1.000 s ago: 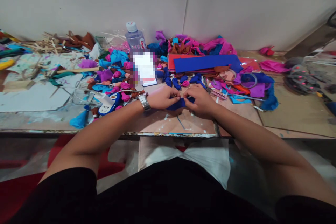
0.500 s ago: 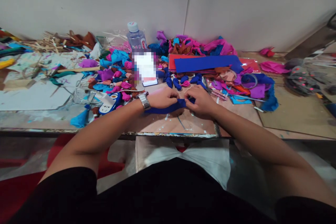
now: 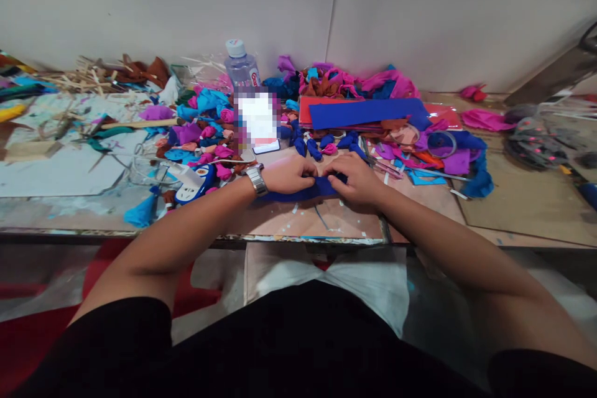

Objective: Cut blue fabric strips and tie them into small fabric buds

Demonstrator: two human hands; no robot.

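At the near edge of the desk (image 3: 326, 221) the left hand (image 3: 289, 174) and right hand (image 3: 357, 179) meet, the fingers of each pinched shut on a blue strip (image 3: 298, 194). A second ago it was bunched between them; now it lies drawn out flat under the left wrist (the watch (image 3: 256, 179) just over it), so less is gathered. Beyond lie rolled bits (image 3: 313, 148), bright scraps (image 3: 200, 134), a blue sheet (image 3: 368, 113), a bottle (image 3: 240, 65), then the pale wall (image 3: 420, 12).

A craft workshop, this one: the worktable (image 3: 522, 199) is buried in bright crepe scraps (image 3: 345, 81), rolled paper buds (image 3: 219, 152), a blue sheet (image 3: 368, 113) on red, wooden sticks (image 3: 88, 78), a tape ring (image 3: 441, 143), all against a bare board wall (image 3: 443, 6).
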